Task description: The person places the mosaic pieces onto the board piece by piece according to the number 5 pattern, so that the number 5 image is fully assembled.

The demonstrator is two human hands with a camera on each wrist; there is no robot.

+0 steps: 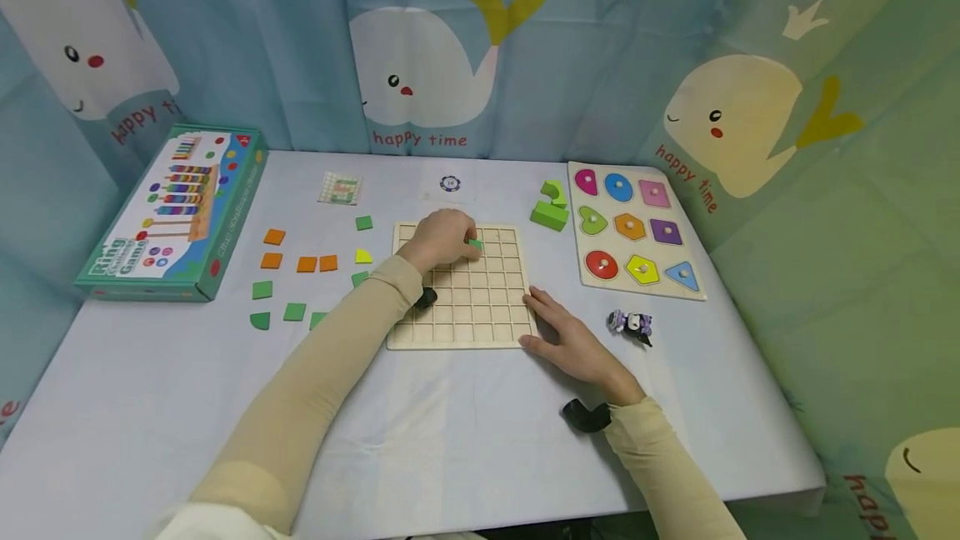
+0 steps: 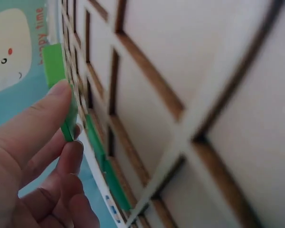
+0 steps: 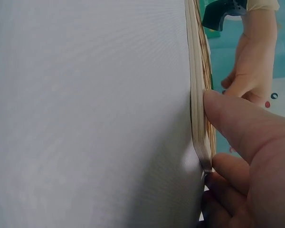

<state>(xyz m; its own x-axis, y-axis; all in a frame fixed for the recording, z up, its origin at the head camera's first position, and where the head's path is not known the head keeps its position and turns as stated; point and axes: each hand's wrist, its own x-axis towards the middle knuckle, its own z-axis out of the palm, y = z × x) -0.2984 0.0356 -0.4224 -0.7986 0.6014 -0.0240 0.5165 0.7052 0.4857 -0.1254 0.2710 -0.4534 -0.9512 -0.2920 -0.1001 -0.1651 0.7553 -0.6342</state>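
Observation:
A wooden grid board [image 1: 480,307] lies on the white table in the head view. Over its far part is my left hand [image 1: 442,237], thumb and fingers pinching a small green tile [image 2: 72,114]. Two green pieces [image 2: 116,184] sit in cells along the board's edge in the left wrist view; my left hand hides that stretch from the head camera. My right hand [image 1: 570,342] rests against the board's right side, fingers extended and spread, thumb near the close corner. In the right wrist view, its thumb [image 3: 232,116] touches the board's edge [image 3: 198,114].
Left of the board lie several green tiles [image 1: 295,312], orange tiles [image 1: 306,264] and a yellow piece [image 1: 363,257]. A game box [image 1: 172,215] and a pattern card [image 1: 341,188] stand farther back. Rightward are green blocks [image 1: 550,216], a shape puzzle [image 1: 613,232] and a small figurine [image 1: 630,324].

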